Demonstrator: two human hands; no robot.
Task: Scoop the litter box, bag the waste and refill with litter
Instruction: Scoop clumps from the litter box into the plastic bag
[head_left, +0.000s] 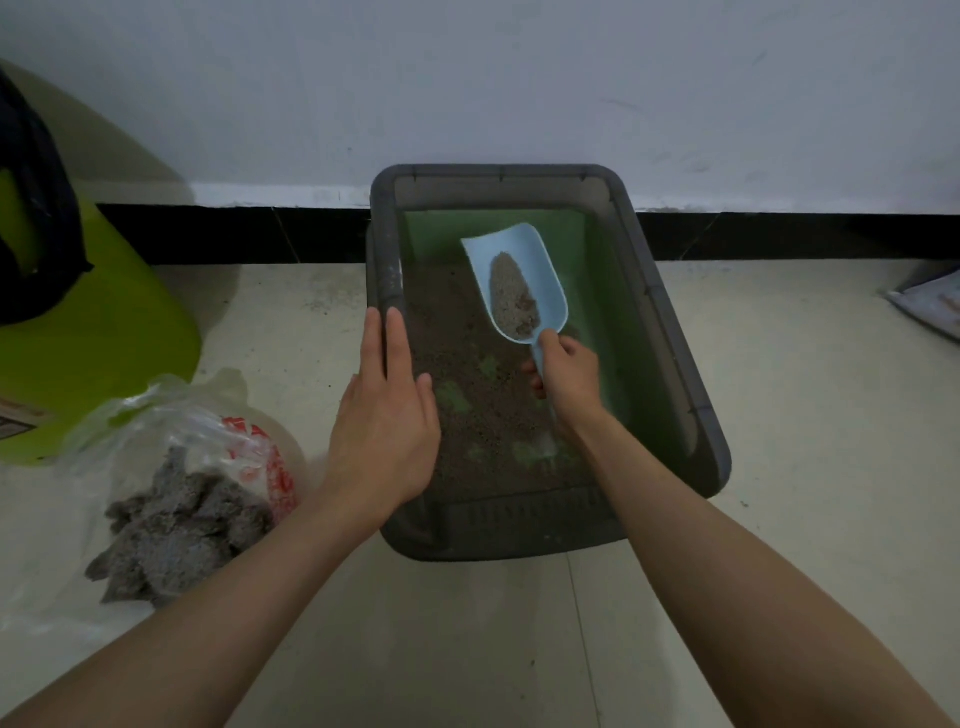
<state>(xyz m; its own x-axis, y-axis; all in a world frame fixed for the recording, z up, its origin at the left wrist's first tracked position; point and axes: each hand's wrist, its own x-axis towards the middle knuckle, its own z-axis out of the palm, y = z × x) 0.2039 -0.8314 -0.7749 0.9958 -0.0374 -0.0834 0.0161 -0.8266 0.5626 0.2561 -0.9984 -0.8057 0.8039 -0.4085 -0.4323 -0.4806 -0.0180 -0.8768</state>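
A dark grey litter box (670, 332) with a green inner floor sits against the wall; a thin layer of brown litter (467, 332) covers its floor with green patches showing through. My right hand (566, 371) is shut on the handle of a light blue scoop (524, 260), held above the litter with a small heap of grey litter in its bowl. My left hand (387, 415) rests flat on the box's left rim, fingers extended. To the left on the floor lies a clear plastic bag (208, 441) with red print, holding grey clumps of waste (176, 525).
A lime green bin (98, 343) with a dark liner stands at the far left. A printed bag's corner (930, 306) lies at the right edge. Black skirting board runs along the white wall behind the box. Pale floor tiles surround the box.
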